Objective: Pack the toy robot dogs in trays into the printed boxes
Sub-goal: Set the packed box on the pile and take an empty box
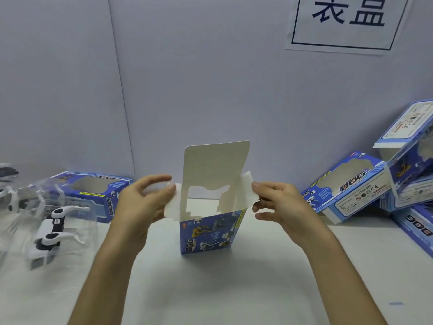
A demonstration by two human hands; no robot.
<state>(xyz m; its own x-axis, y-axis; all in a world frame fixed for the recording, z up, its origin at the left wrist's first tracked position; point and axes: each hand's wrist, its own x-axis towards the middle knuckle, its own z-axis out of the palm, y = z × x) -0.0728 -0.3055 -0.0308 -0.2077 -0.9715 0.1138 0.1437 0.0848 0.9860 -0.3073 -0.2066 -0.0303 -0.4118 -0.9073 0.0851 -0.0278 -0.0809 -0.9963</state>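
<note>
Box: the printed box (206, 231) stands upright on the table (210, 289) dead centre in front of you, between your two hands.
Box axis: its long axis is vertical, the mouth faces up and the printed picture face looks toward you at 6 o'clock.
Lid: the lid flap (215, 165) stands straight up from the far wall at 12 o'clock, with its bare inside toward you.
Side flaps: the left side flap (172, 207) is splayed out toward 9 o'clock and the right side flap (246, 191) toward 3 o'clock, so the mouth is unobstructed.
Left hand: your left hand (143, 200) pinches the left side flap, thumb on top and fingers behind it.
Right hand: your right hand (278, 205) pinches the outer edge of the right side flap, with the other fingers curled below.
Dog: the toy robot dog (50, 231) lies in its clear tray (77, 245) at 9 o'clock from the box, well apart from it.
Dog axis: its body runs roughly from 7 to 1 o'clock, flat on the table; you cannot tell which end is the head.
Key relation: the tray is on your left hand's side, so that hand is the nearer one. By my reading you would have to turn the tray on end to match the box's upright axis.
Surroundings: a second box (103, 195) lies just behind the tray at 10 o'clock, and a heap of boxes (351, 191) leans at 3 o'clock.
Backdrop: a paper sign (346, 22) hangs on the wall (210, 90) at 1 o'clock.
</note>
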